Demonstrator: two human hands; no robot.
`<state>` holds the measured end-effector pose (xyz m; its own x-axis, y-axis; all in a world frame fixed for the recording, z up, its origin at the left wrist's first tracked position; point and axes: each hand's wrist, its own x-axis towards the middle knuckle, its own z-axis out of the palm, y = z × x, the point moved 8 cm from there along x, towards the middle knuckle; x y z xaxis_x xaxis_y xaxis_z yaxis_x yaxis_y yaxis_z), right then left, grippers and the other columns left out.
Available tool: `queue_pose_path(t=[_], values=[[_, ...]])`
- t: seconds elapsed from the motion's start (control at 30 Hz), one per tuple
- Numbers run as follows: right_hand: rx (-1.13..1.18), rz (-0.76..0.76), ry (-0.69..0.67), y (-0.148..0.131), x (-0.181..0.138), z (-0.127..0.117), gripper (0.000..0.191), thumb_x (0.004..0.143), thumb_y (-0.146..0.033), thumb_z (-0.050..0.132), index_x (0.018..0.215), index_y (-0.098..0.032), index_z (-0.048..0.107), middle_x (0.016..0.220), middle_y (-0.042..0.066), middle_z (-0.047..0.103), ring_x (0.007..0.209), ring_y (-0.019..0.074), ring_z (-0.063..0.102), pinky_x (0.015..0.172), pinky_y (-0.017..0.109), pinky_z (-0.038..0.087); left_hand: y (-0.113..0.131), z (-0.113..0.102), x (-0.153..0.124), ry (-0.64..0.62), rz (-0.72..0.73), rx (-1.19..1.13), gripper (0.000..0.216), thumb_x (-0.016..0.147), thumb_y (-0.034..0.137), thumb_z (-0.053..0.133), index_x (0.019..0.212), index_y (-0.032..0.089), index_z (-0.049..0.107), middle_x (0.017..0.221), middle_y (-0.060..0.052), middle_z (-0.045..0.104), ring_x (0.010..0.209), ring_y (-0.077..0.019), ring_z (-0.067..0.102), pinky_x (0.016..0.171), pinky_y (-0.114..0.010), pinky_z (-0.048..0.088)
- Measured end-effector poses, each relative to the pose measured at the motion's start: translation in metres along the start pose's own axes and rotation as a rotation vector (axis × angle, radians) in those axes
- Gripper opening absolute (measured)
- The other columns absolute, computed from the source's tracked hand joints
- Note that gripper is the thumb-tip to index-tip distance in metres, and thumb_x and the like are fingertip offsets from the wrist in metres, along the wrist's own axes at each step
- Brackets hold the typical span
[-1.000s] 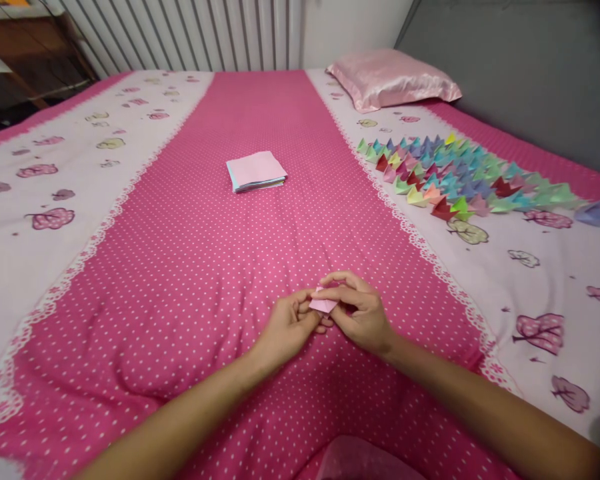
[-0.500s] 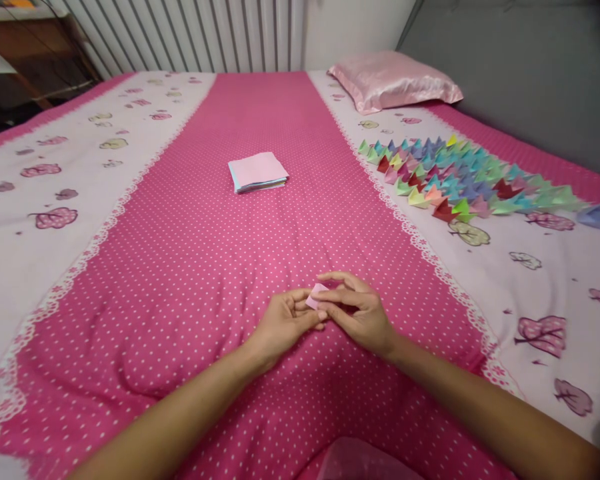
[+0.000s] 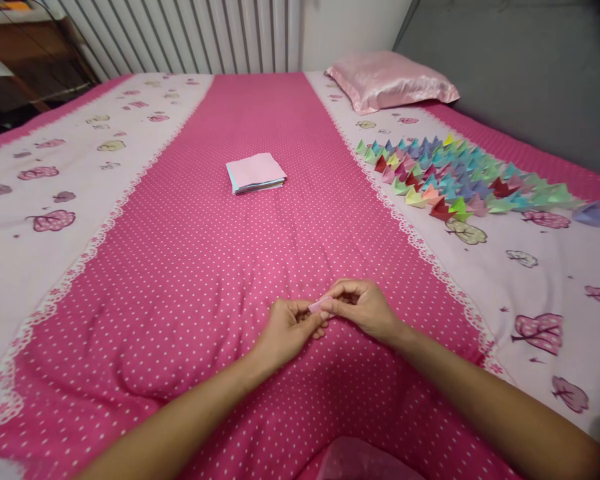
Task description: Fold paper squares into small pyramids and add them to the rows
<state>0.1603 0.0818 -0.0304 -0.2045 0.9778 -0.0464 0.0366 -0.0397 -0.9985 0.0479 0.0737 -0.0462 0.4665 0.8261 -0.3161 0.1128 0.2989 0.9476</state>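
Note:
A small folded piece of pink paper (image 3: 320, 305) is pinched between my two hands, above the pink dotted bedsheet (image 3: 240, 253). My left hand (image 3: 291, 327) grips its left and lower side between thumb and fingers. From the right, my right hand (image 3: 364, 308) pinches its other end, thumb in front and fingers curled behind. The fingers cover part of the paper. Farther off, beyond both hands, lies a stack of square paper sheets (image 3: 257, 171) with a pink one on top.
Rows of colourful folded paper boats (image 3: 445, 180) cover the sheet's white band at the right. Behind them rests a pink satin pillow (image 3: 390, 80). A grey panel (image 3: 520, 80) borders the right side, and a white radiator (image 3: 220, 33) stands at the back.
The right fingers have gone from lying across the paper to curling behind it with the thumb in front. The paper now appears narrower and tilted. The left hand has barely moved.

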Motion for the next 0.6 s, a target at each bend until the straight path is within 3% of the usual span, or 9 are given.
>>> queue_pose_path(t=[0.3,0.43,0.6], values=[[0.018,-0.023,-0.01,-0.003,-0.002,0.001,0.016,0.071,-0.031,0.073,0.065,-0.017,0.069,0.062,0.0,0.066,0.055,0.01,0.06,0.054,0.022,0.051,-0.005,0.0,-0.001,0.023,0.0,0.034,0.031,0.071,0.041,0.067,0.066,0.01,0.065,0.052,-0.001,0.058,0.045,-0.0076,0.048,0.046,-0.02,0.038],[0.126,0.031,-0.027,0.004,-0.001,0.004,0.017,0.07,-0.034,0.073,0.07,-0.017,0.07,0.068,0.002,0.07,0.06,0.0122,0.064,0.059,0.025,0.053,-0.006,-0.001,0.001,0.069,0.003,-0.009,0.035,0.067,0.045,0.07,0.06,0.011,0.064,0.049,0.0,0.056,0.042,-0.006,0.046,0.043,-0.019,0.036],[0.183,0.036,-0.025,0.012,0.002,0.004,0.021,0.069,-0.031,0.074,0.084,-0.017,0.071,0.072,0.002,0.07,0.061,0.0117,0.064,0.06,0.024,0.053,-0.004,-0.003,0.003,0.11,-0.012,-0.114,0.037,0.064,0.047,0.072,0.065,0.01,0.065,0.054,-0.003,0.062,0.047,-0.0084,0.054,0.049,-0.021,0.045]])
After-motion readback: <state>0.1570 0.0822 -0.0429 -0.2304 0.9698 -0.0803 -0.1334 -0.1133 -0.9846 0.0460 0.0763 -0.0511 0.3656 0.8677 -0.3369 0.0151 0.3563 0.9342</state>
